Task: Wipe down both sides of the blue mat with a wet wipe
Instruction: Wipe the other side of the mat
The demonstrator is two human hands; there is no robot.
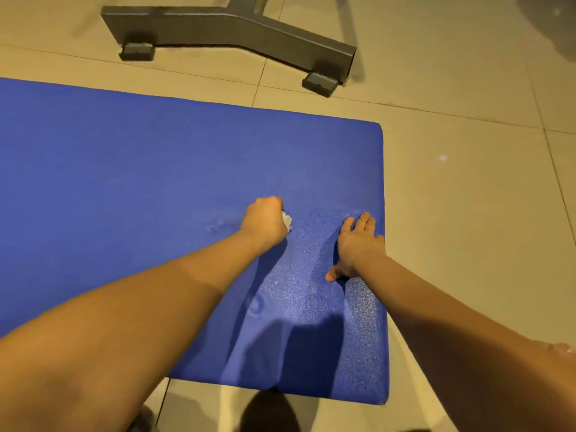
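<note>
Matt foam showing across blue mat (156,169), fine pebbled grain catching light at near end, shallow dents marking surface. White wet wipe (287,221) appearing crumpled, soft. Beige floor tiles (452,213) looking smooth, faintly glossy. Grey stand base (218,28) reading as matt metal.

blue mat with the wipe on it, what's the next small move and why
Probably sweep the left hand and its wet wipe leftward over the blue mat: the right hand lies flat pinning the mat's end, and a broad stretch of mat lies to the left.
</note>
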